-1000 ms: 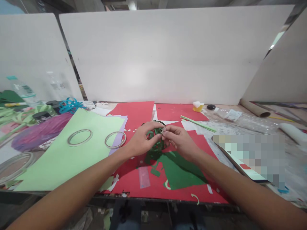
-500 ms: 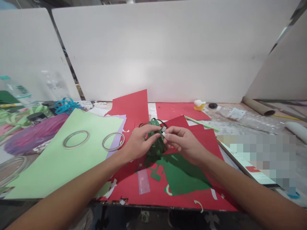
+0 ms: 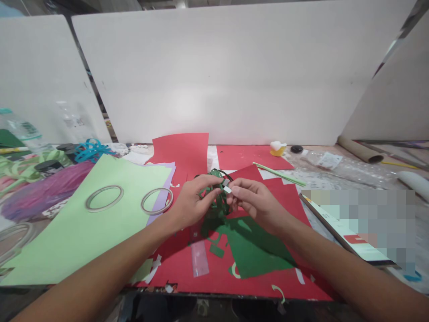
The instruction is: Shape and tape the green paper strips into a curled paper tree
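My left hand (image 3: 201,199) pinches a strip end of a bundle of dark green paper strips (image 3: 219,203), near the middle of the table. Between the hands, my right hand (image 3: 256,201) holds a small white piece (image 3: 227,189) in its fingertips, right beside that strip end. The bundle hangs behind and below my left fingers and is partly hidden by them. Beneath the hands lie red paper (image 3: 181,268) and a green sheet (image 3: 258,250), with a clear plastic ruler-like piece (image 3: 200,259) and green scraps (image 3: 217,250) nearby.
Two tape rings (image 3: 104,210) (image 3: 142,210) rest on light green paper (image 3: 67,241). A pink plastic bag (image 3: 50,192) and bottles (image 3: 25,129) stand left. At right are a tablet (image 3: 358,241), a cardboard tube (image 3: 360,150) and a yellow cup (image 3: 278,149). White boards (image 3: 214,76) rise behind.
The small white piece has turned flatter and sits slightly lower between the fingertips. Both hands stay nearly in place, and the view has shifted slightly.
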A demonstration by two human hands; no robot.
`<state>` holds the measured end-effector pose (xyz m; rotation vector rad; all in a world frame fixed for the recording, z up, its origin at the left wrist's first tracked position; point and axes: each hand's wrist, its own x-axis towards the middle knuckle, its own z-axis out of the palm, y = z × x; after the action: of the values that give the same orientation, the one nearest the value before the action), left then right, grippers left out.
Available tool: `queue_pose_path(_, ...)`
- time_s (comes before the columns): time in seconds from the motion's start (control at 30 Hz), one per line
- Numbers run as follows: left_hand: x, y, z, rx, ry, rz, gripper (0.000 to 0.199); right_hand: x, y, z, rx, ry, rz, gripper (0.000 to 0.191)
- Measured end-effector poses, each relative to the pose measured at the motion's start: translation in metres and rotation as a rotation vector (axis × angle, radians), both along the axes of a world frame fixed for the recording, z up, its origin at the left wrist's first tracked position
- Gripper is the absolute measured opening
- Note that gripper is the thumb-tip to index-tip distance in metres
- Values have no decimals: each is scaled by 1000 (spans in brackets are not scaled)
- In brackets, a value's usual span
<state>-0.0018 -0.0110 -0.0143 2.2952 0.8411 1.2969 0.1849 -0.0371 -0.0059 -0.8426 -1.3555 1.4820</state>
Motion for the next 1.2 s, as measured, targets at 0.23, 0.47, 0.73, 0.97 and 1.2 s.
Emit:
queue_pose_path(0.23,-2,2,-2,22,26,-71,23,-2,-3,0,-5,-78,-9,16)
queue_pose_path(0.47,-2,-1,3,-98,30,-24,23,0,0,-1,39,-88,-44,16)
queue_pose_path(0.73,-2,-3,7,-302,26,-111,27,1,1,0,152,-132,-156,24)
queue_pose_path(0.97,-3,-4,10,-170,134,-146,24,2,-1,3,144,-176,-144,24)
queue_pose_path(1.2,-46,-1,40,-35,216,50,24,4,3,0,196,-182,-167,22)
